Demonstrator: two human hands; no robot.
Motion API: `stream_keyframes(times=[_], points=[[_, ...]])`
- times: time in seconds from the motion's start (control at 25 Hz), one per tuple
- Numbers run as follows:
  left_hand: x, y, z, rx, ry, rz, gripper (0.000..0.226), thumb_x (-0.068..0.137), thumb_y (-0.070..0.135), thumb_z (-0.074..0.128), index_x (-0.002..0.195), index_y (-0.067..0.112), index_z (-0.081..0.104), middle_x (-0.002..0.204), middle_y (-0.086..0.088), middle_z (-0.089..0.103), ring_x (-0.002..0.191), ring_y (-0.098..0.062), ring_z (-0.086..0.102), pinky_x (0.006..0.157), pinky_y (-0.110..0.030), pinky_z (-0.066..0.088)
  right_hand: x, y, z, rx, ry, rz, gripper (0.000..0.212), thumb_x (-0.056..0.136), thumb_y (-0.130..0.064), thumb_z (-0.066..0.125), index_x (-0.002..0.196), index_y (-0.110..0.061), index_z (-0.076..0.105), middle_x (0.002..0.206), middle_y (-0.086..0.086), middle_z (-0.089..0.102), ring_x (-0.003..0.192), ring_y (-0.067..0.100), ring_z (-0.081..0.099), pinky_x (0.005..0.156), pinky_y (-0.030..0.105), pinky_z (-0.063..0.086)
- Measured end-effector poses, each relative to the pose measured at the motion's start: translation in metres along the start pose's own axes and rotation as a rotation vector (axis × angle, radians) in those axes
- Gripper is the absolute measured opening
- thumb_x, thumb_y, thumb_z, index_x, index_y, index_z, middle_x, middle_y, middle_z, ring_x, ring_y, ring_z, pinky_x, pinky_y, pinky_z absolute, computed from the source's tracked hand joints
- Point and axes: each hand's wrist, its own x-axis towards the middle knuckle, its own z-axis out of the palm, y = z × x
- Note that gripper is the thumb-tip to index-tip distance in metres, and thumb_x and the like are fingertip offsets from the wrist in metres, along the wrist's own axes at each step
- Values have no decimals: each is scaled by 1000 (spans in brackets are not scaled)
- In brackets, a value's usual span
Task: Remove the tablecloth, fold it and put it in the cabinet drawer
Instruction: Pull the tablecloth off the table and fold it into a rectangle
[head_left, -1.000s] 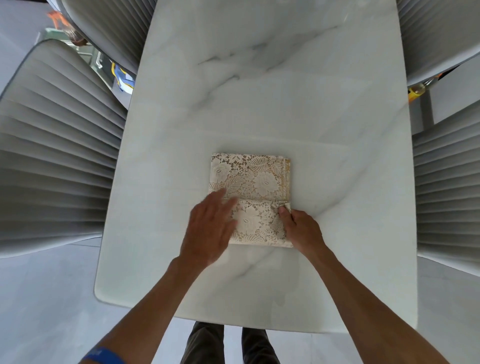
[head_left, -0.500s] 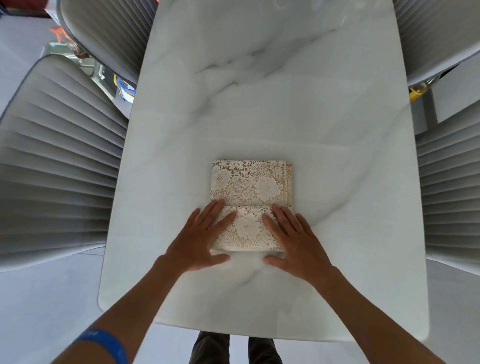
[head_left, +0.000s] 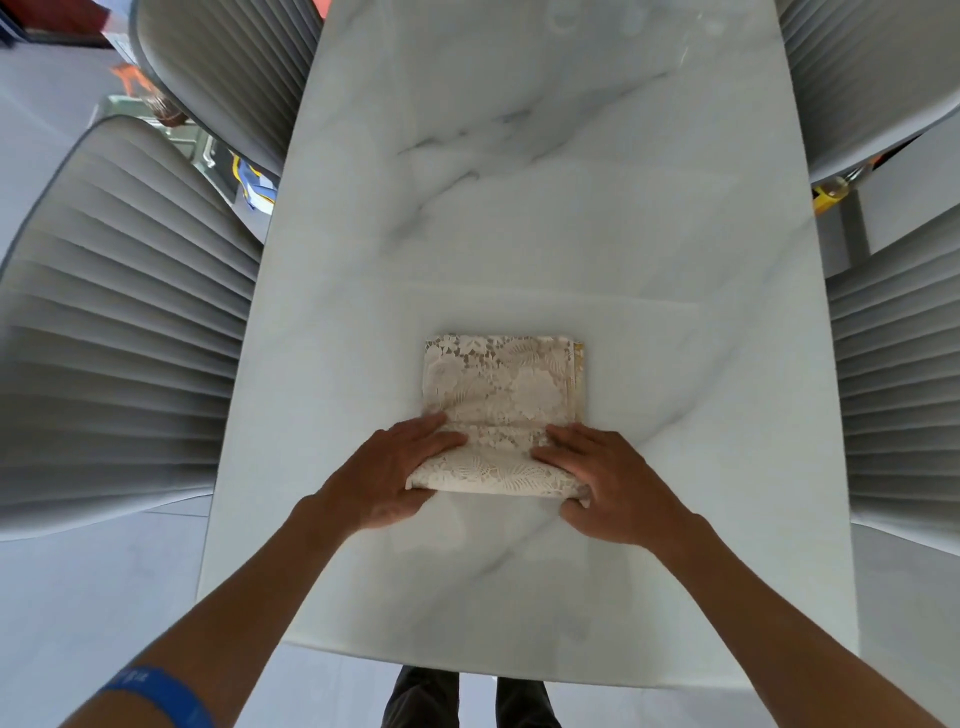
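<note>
The cream lace tablecloth (head_left: 501, 387) lies folded into a small rectangle on the white marble table (head_left: 545, 208), near its middle. My left hand (head_left: 392, 475) grips the near left corner of the cloth, fingers on top and thumb under the near edge. My right hand (head_left: 605, 480) grips the near right corner the same way. The near edge of the cloth bulges up between the two hands. No cabinet or drawer is in view.
Grey ribbed chairs stand close on both sides: two at the left (head_left: 119, 332) (head_left: 228, 73) and two at the right (head_left: 904, 374) (head_left: 862, 78). The table's near edge (head_left: 519, 670) is just in front of my legs. Pale floor lies beyond.
Both hands went from lying flat on the cloth's near part to curling around its near corners. The near edge has lifted and bunched slightly.
</note>
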Motion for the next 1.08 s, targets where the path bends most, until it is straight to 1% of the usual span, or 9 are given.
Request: stream_keyframes(times=[0.16, 0.24, 0.36, 0.48, 0.64, 0.8, 0.88, 0.96, 1.08], points=[[-37, 4, 0, -219, -156, -19, 55, 85, 48, 64, 136, 55, 42, 147, 24, 43, 131, 11, 39, 109, -24, 39, -27, -3, 0, 174, -93, -88, 60, 65, -39, 58, 124, -32, 66, 138, -20, 54, 141, 2, 34, 115, 24, 25], [-36, 2, -4, -384, -144, -141, 47, 83, 60, 60, 128, 55, 48, 128, 22, 60, 115, 4, 56, 96, -30, 52, -23, -1, -7, 481, -130, 50, 50, 65, -39, 67, 115, -37, 71, 125, -30, 61, 131, -7, 43, 107, 13, 32], [-10, -2, -9, -580, -24, -311, 47, 78, 73, 53, 117, 47, 56, 107, 13, 71, 102, -2, 64, 93, -39, 53, 6, 11, -22, 961, -3, 328, 32, 65, -44, 83, 93, -31, 76, 94, -11, 77, 90, 6, 71, 74, 19, 52], [11, 5, 2, -639, 123, -422, 48, 80, 77, 46, 112, 44, 58, 108, 19, 71, 102, -1, 65, 95, -38, 50, 28, 16, -24, 1112, 163, 443, 35, 67, -38, 85, 96, -22, 72, 92, 1, 77, 87, 18, 74, 71, 28, 55], [11, 8, 16, -551, 239, -507, 53, 81, 80, 39, 104, 36, 56, 96, 9, 70, 93, -11, 65, 84, -36, 51, 31, 14, -7, 851, 192, 493, 44, 68, -61, 76, 100, -37, 59, 92, -6, 74, 84, 11, 71, 74, 35, 58], [6, 5, 18, -635, 278, -494, 41, 85, 72, 42, 101, 36, 55, 93, 13, 67, 89, -5, 62, 76, -32, 49, 34, 4, -4, 599, 389, 308, 38, 84, -58, 61, 113, -38, 48, 108, -17, 62, 92, -2, 61, 72, 12, 47], [8, 9, 22, -610, 344, -486, 34, 91, 63, 44, 86, 31, 54, 76, 13, 62, 72, -3, 56, 64, -29, 43, 42, 3, -7, 575, 378, 304, 32, 88, -57, 58, 112, -38, 48, 87, -8, 64, 76, 2, 60, 63, 18, 45], [14, 14, 26, -522, 447, -511, 36, 96, 54, 46, 71, 28, 43, 67, 8, 49, 68, -12, 47, 60, -30, 34, 50, 5, -7, 512, 345, 367, 29, 91, -53, 57, 110, -33, 48, 66, -2, 58, 63, 8, 57, 59, 28, 44], [27, 18, 26, -393, 501, -553, 39, 98, 48, 44, 67, 26, 37, 70, 2, 49, 72, -22, 48, 64, -32, 33, 61, 3, -10, 391, 306, 529, 41, 90, -54, 58, 116, -24, 48, 73, -5, 60, 75, 22, 64, 74, 38, 51]])
